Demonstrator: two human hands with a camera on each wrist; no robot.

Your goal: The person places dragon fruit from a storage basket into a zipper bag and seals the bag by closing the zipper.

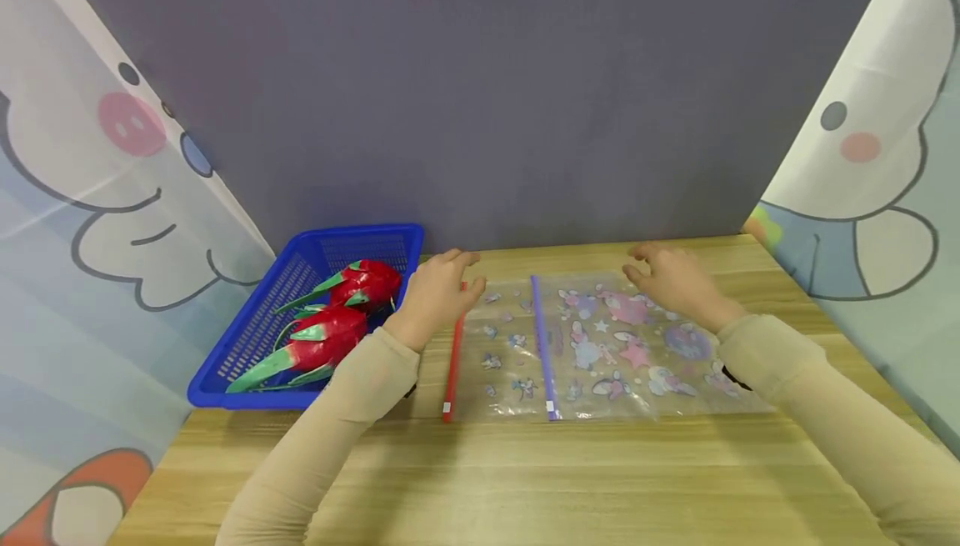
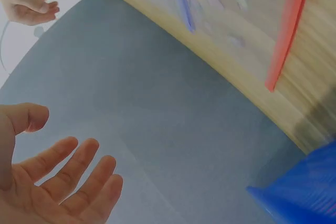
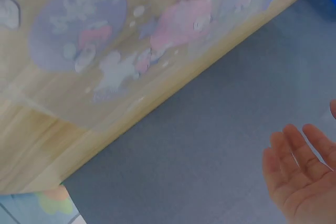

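Two clear printed zip bags lie flat on the table, partly overlapping. One zip bag (image 1: 491, 379) has a red slider strip (image 1: 454, 354); the other zip bag (image 1: 615, 346) has a purple strip (image 1: 543, 346) and pink and lilac cartoon prints. My left hand (image 1: 438, 292) hovers over the red strip's far end, fingers loosely bent and holding nothing. Above the far right part of the purple-strip bag hangs my right hand (image 1: 678, 283), its fingers relaxed, nothing in them. Both palms show bare in the left wrist view and the right wrist view.
At the left stands a blue plastic basket (image 1: 300, 400) holding red dragon fruits (image 1: 330, 333) with green leaf tips. A dark grey panel (image 1: 525, 96) rises behind the wooden table (image 1: 525, 479). Cartoon-printed cloths (image 1: 60, 262) hang on both sides.
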